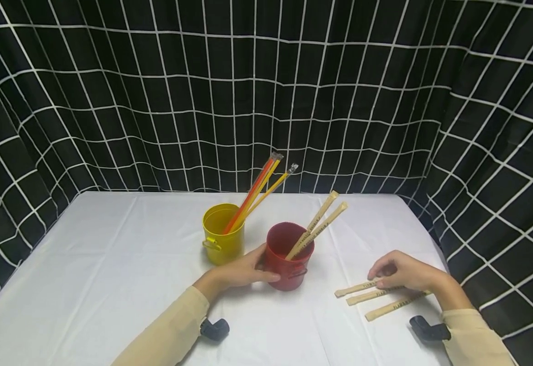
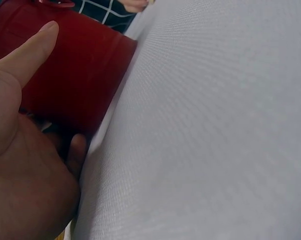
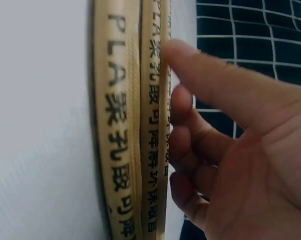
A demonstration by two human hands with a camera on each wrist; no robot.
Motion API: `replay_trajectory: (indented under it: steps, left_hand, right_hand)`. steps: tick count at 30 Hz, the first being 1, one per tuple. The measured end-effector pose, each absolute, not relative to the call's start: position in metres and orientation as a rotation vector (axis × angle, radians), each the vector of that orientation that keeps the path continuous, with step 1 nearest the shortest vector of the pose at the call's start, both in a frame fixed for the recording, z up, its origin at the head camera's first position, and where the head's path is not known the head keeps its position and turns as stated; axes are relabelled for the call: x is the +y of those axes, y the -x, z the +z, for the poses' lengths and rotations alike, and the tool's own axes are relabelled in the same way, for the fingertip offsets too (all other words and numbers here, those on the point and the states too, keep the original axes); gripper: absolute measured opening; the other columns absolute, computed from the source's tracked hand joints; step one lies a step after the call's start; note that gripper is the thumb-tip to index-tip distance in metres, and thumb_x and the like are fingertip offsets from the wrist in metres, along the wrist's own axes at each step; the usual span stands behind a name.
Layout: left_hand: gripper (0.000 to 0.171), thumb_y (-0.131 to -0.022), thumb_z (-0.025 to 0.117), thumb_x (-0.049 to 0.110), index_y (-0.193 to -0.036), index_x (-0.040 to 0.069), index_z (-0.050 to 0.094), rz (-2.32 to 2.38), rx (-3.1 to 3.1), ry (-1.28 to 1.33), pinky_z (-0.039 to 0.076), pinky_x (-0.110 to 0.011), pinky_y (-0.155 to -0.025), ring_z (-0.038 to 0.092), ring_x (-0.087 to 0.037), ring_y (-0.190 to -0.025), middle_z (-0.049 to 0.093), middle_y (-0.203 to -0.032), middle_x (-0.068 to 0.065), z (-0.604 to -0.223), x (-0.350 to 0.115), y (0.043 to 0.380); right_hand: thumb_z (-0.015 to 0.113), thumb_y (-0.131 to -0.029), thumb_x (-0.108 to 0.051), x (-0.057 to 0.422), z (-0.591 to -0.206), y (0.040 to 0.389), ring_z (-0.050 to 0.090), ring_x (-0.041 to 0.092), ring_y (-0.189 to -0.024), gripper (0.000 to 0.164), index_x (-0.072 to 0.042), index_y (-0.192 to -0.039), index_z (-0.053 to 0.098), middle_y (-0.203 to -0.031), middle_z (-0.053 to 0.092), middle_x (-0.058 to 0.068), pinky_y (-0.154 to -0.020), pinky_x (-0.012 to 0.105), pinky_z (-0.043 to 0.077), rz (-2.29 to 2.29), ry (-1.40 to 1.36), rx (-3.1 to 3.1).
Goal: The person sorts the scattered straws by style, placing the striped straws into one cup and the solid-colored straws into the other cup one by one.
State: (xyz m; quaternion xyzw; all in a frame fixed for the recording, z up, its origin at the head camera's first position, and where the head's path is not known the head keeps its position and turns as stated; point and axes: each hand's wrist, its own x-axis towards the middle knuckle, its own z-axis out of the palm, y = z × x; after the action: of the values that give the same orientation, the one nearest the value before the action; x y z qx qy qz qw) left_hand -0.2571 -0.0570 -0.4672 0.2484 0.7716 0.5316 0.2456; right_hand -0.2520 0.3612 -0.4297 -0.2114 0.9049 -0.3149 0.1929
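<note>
My left hand (image 1: 246, 268) grips a small red bucket (image 1: 286, 274) standing on the table; its thumb lies along the near side, other fingers behind. Two paper-wrapped straws (image 1: 323, 221) lean out of that bucket toward the right. Over at the right, three more wrapped straws lie side by side on the cloth, with dark printed lettering. My right hand (image 1: 408, 272) is at the farthest straw (image 1: 355, 288) and pinches it between thumb and fingertips. The middle straw (image 3: 151, 125) and the nearest straw (image 3: 113, 100) lie beside it in the right wrist view.
Left of the red bucket stands a yellow bucket (image 1: 222, 249) holding long orange and yellow sticks (image 1: 259, 190) with shiny clear tops. A white cloth (image 1: 111, 264) covers the table. Black curtains with a white grid (image 1: 229, 91) surround its back and sides.
</note>
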Motion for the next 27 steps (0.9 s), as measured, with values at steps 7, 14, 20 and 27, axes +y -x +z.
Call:
replay_trajectory:
  steps: [7, 14, 20, 27]
  left_hand:
    - [0.091, -0.090, 0.074, 0.037, -0.162, 0.032, 0.018, 1.448, 2.118, -0.652, 0.020, -0.050, -0.130, 0.020, -0.018, -0.158, 0.026, -0.168, 0.007, -0.467, -0.057, 0.254]
    - [0.087, -0.091, 0.073, 0.034, -0.161, 0.031, 0.021, 1.463, 2.107, -0.698, 0.024, -0.049, -0.129, 0.024, -0.020, -0.156, 0.030, -0.167, 0.006, -0.469, -0.056, 0.258]
    - [0.087, -0.091, 0.073, 0.034, -0.161, 0.031, 0.021, 1.468, 2.107, -0.697, 0.024, -0.049, -0.129, 0.023, -0.019, -0.157, 0.029, -0.167, 0.007, -0.468, -0.057, 0.259]
    - [0.088, -0.091, 0.073, 0.034, -0.161, 0.031, 0.020, 1.465, 2.113, -0.688, 0.023, -0.049, -0.129, 0.022, -0.019, -0.157, 0.027, -0.168, 0.006, -0.468, -0.057, 0.258]
  right_hand:
    - [0.077, -0.081, -0.012, 0.348, -0.435, 0.245, 0.068, 0.016, -0.081, 0.006, -0.011, -0.086, 0.073, -0.086, 0.077, 0.001, -0.084, 0.048, 0.061, -0.777, 0.418, 2.724]
    - [0.074, -0.083, -0.007, 0.348, -0.433, 0.248, 0.061, 0.014, -0.082, 0.005, -0.009, -0.084, 0.070, -0.084, 0.072, -0.001, -0.081, 0.042, 0.058, -0.744, 0.468, 2.848]
    - [0.072, -0.084, -0.001, 0.352, -0.424, 0.254, 0.055, 0.005, -0.080, 0.012, -0.010, -0.090, 0.073, -0.085, 0.071, 0.000, -0.073, 0.031, 0.049, -0.764, 0.577, 3.084]
    - [0.073, -0.087, 0.001, 0.348, -0.405, 0.250, 0.049, -0.010, -0.079, 0.022, -0.004, -0.109, 0.075, -0.091, 0.072, 0.006, -0.065, 0.021, 0.041, -0.972, 0.565, 3.318]
